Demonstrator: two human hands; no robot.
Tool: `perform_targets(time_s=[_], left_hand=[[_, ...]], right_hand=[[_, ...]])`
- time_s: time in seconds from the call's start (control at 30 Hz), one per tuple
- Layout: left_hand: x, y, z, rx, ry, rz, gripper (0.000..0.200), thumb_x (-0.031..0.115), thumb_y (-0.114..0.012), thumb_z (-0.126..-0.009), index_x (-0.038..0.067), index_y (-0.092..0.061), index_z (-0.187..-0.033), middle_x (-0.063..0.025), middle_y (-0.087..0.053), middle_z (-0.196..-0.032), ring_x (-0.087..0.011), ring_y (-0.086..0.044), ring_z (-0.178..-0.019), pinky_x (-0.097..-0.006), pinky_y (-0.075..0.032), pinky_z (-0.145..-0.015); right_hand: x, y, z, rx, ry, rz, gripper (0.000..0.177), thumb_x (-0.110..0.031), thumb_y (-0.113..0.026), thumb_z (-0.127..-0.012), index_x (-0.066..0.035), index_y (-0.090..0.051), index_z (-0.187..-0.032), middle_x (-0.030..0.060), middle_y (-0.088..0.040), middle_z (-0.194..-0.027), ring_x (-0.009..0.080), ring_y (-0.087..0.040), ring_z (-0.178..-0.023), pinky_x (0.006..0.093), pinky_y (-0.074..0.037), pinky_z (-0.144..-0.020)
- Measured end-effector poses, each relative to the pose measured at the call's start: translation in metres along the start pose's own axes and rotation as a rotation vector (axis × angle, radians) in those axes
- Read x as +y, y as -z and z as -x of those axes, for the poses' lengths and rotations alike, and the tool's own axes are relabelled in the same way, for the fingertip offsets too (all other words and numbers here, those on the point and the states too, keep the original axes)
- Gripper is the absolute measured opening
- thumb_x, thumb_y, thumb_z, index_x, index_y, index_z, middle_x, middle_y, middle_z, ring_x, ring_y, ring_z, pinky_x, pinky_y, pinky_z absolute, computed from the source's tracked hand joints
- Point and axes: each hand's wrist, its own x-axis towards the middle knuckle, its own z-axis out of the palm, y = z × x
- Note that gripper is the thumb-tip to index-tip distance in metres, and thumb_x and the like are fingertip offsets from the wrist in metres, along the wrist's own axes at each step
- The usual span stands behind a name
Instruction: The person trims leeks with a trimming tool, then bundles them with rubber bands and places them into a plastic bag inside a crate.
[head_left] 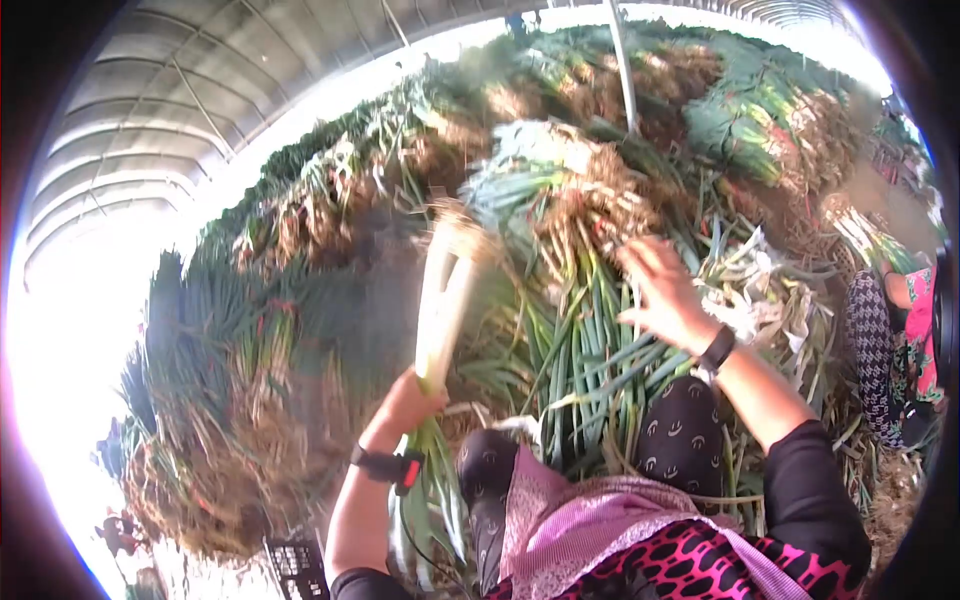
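My left hand [405, 403] is wrapped round a few thick leeks [440, 310], held upright with the white stalks and roots at the top and the green leaves hanging below the fist. My right hand [668, 295] has its fingers spread, with nothing held in them. It is over the right side of a pile of green onions [590, 335], near their brown roots [600, 205]. Whether its fingertips touch the roots I cannot tell. The pile lies in front of my knees, with its green leaves towards me.
Large heaps of bundled onions [320, 200] rise at the left and back. Pale peelings [760, 290] lie at the right. A black crate [297, 568] stands at the lower left. Another person's patterned leg [872, 350] is at the right edge. A pole [622, 70] stands behind.
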Motion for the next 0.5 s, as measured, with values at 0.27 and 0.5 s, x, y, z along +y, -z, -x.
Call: perform_targets(time_s=[0.27, 0.5], left_hand=[[0.058, -0.05, 0.005, -0.004, -0.612, -0.885, 0.018, 0.009, -0.055, -0.072, 0.008, -0.056, -0.091, -0.0125, -0.062, -0.08, -0.0307, -0.062, -0.08, -0.0428, -0.045, -0.068], [0.032, -0.042, 0.004, 0.262, -0.746, -1.153, 0.012, 0.01, -0.058, -0.07, 0.013, -0.06, -0.081, -0.0033, -0.058, -0.084, -0.0224, -0.055, -0.089, -0.0403, -0.039, -0.087]], right_hand=[[-0.07, -0.031, -0.019, -0.814, 0.376, -0.26, 0.106, -0.059, -0.072, -0.062, 0.008, -0.031, -0.133, 0.0249, -0.046, -0.127, 0.0328, -0.042, -0.122, 0.0433, -0.036, -0.098], [-0.124, -0.085, 0.055, -0.949, -0.11, -0.933, 0.042, -0.021, -0.07, -0.072, 0.002, -0.051, -0.102, 0.0092, -0.058, -0.084, 0.0179, -0.058, -0.079, 0.0304, -0.045, -0.071]])
